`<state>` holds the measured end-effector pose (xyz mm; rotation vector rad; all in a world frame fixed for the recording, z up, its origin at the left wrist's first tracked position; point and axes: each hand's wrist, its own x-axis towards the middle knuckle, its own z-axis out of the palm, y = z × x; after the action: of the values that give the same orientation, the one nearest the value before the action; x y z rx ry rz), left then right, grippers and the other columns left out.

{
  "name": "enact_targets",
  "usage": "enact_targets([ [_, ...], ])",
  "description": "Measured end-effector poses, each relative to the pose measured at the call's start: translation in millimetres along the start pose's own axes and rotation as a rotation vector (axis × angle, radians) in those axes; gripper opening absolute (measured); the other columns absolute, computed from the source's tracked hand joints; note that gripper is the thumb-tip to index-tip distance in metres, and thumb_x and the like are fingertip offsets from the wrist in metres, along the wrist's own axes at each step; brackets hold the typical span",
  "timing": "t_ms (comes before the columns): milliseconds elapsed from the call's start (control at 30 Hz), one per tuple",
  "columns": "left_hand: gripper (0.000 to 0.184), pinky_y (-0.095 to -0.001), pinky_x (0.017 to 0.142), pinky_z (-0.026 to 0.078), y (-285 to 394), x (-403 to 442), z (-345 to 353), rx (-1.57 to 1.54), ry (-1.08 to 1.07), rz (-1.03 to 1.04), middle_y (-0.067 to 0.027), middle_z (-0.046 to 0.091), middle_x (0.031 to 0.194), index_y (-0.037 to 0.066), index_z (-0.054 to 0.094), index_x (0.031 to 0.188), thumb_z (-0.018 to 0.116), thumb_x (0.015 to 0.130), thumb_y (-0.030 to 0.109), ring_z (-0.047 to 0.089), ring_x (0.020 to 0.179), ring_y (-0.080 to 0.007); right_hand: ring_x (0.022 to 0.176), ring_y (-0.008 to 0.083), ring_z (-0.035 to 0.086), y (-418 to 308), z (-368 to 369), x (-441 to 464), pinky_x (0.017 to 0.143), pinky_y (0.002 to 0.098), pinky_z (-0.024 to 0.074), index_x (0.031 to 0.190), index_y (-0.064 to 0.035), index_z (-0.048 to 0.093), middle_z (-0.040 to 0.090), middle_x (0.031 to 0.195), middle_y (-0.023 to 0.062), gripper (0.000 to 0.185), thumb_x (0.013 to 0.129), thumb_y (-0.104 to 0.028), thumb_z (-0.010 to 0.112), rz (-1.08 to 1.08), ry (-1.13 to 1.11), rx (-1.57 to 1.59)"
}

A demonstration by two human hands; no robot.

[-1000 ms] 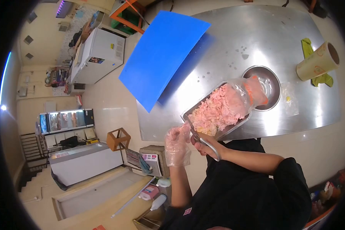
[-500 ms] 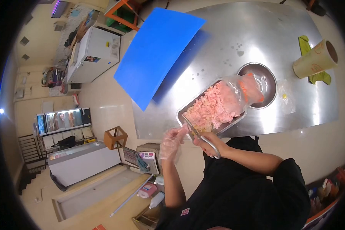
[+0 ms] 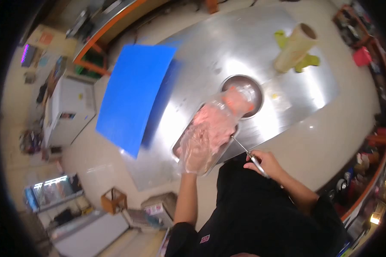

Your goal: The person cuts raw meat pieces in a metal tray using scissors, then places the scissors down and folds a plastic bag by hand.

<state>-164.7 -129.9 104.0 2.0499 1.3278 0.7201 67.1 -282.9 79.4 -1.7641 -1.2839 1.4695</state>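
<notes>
Pale pink, raw-looking pieces (image 3: 221, 124), soft and glistening, are heaped in a ragged mound with faintly lighter patches, their edges somewhat blurred. The mound sits in a shallow metal tray (image 3: 222, 151) near the table's edge. At its far end lies a clear plastic bag (image 3: 238, 101) with orange-red marks, reaching over a round metal bowl (image 3: 259, 100). The left hand (image 3: 196, 147), in a loose transparent glove, lies over the near part of the mound; I cannot tell whether its fingers are spread or pressed together. The right hand (image 3: 266, 162), bare, has its fingers curled around the handles of metal scissors (image 3: 256, 161), the tip pointing to the tray's side. Beyond, on the steel table (image 3: 193, 70), stand a tilted blue board (image 3: 135, 92) and a pale roll (image 3: 295, 50) on a green cloth (image 3: 309, 62).
</notes>
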Motion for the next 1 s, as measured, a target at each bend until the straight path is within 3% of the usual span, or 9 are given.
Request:
enact_targets([
  [100, 0.028, -0.0455, 0.087, 0.054, 13.4, 73.9, 26.5, 0.152, -0.186, 0.321, -0.0171, 0.07, 0.104, 0.006, 0.066, 0.119, 0.061, 0.094, 0.017, 0.067, 0.1, -0.0344, 0.072, 0.0172, 0.059, 6.5, -13.3, -43.3, 0.069, 0.0339, 0.05, 0.104, -0.0063, 0.066, 0.065, 0.081, 0.0082, 0.043, 0.081, -0.038, 0.085, -0.015, 0.295, -0.083],
  [200, 0.028, -0.0455, 0.088, 0.053, 14.4, 131.4, 82.6, 0.384, -0.486, 0.518, -0.017, 0.07, 0.104, 0.007, 0.066, 0.119, 0.061, 0.094, 0.017, 0.067, 0.1, -0.0338, 0.093, 0.033, 0.066, 31.4, -31.8, -73.8, 0.082, 0.0411, 0.0526, 0.115, -0.0037, 0.063, 0.068, 0.104, 0.0176, 0.057, 0.078, -0.041, 0.086, -0.031, 0.428, -0.173],
  [333, 0.029, -0.0455, 0.089, 0.053, 20.2, 160.5, 144.4, 0.673, -0.764, 0.642, -0.0168, 0.069, 0.104, 0.007, 0.066, 0.119, 0.062, 0.092, 0.018, 0.066, 0.101, -0.0329, 0.105, 0.0399, 0.064, 65.6, -46.3, -116.9, 0.088, 0.0465, 0.0509, 0.126, -0.0056, 0.058, 0.067, 0.112, 0.0204, 0.07, 0.081, -0.055, 0.078, 0.276, 0.481, -0.141],
  [433, 0.03, -0.0454, 0.09, 0.052, 21.9, 164.9, 164.6, 0.796, -0.832, 0.649, -0.0167, 0.069, 0.104, 0.008, 0.065, 0.119, 0.063, 0.091, 0.019, 0.066, 0.101, -0.0323, 0.104, 0.0417, 0.065, 98.3, -50.3, -131.1, 0.089, 0.0468, 0.0511, 0.123, -0.0055, 0.06, 0.069, 0.11, 0.023, 0.071, 0.08, -0.061, 0.074, 0.308, 0.549, -0.093],
  [633, 0.032, -0.0454, 0.092, 0.051, 30.1, 168.2, 183.6, 0.933, -0.897, 0.576, -0.0165, 0.068, 0.104, 0.008, 0.065, 0.119, 0.065, 0.089, 0.02, 0.065, 0.101, -0.031, 0.096, 0.0383, 0.07, 133.7, -89.2, -134.4, 0.087, 0.0433, 0.0544, 0.124, -0.0028, 0.064, 0.072, 0.104, 0.0223, 0.061, 0.086, -0.05, 0.068, 0.306, 0.57, -0.088],
  [733, 0.033, -0.0454, 0.093, 0.05, 41.1, 168.1, 188.4, 0.946, -0.898, 0.504, -0.0164, 0.068, 0.104, 0.009, 0.065, 0.119, 0.065, 0.089, 0.02, 0.065, 0.102, -0.0304, 0.094, 0.0379, 0.07, 141.0, -126.7, -121.4, 0.087, 0.0436, 0.0547, 0.125, -0.0033, 0.064, 0.072, 0.103, 0.0216, 0.058, 0.085, -0.045, 0.066, 0.268, 0.539, -0.113],
  [800, 0.027, -0.0477, 0.088, 0.053, 44.4, 170.7, 188.7, 0.928, -0.863, 0.52, -0.0178, 0.07, 0.093, 0.008, 0.067, 0.113, 0.068, 0.087, 0.016, 0.068, 0.095, -0.0375, 0.095, 0.0378, 0.07, 146.1, -162.3, -104.3, 0.087, 0.0435, 0.0549, 0.126, -0.0052, 0.063, 0.072, 0.104, 0.0204, 0.058, 0.085, -0.046, 0.066, 0.275, 0.523, -0.153],
  [1000, 0.032, -0.0445, 0.088, 0.053, 10.1, 175.6, 144.8, 0.806, -0.949, 0.582, -0.0147, 0.07, 0.095, 0.007, 0.067, 0.114, 0.07, 0.082, 0.011, 0.066, 0.095, -0.0317, 0.093, 0.0374, 0.07, 142.8, -210.4, -79.5, 0.085, 0.0435, 0.0555, 0.125, -0.0075, 0.064, 0.072, 0.102, 0.02, 0.055, 0.083, -0.042, 0.069, 0.225, 0.501, -0.161],
])
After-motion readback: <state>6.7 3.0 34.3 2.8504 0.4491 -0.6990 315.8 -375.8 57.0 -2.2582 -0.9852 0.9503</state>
